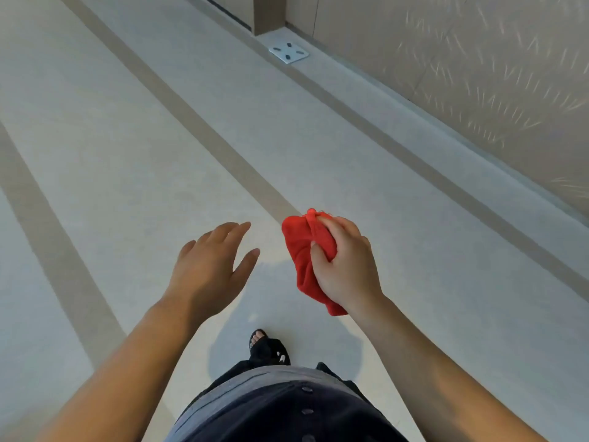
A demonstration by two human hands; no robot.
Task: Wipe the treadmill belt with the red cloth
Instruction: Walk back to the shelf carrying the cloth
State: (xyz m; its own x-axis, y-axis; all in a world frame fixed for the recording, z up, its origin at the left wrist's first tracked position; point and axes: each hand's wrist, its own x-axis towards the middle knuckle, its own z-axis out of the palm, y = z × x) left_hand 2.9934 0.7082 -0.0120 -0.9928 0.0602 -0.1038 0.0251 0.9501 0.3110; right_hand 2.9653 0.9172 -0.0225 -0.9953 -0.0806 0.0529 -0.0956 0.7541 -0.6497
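Above a pale striped floor (134, 129), right hand (345, 263) at three o'clock bunched the red cloth (301, 250), carried ready for wiping, while left hand (210, 266) hovered, fingers spread.

Nothing here can be read.
You have no letters, numbers, labels or brand marks in view; the small metal plate (288, 53) ahead of you bears only dark slot-shaped marks, not writing.

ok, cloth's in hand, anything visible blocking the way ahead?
Nothing visible does. The right hand grips the red cloth; the left hand is open, apart from it. The floor ahead shows a metal plate by the wall, off to the right. No treadmill is in view.
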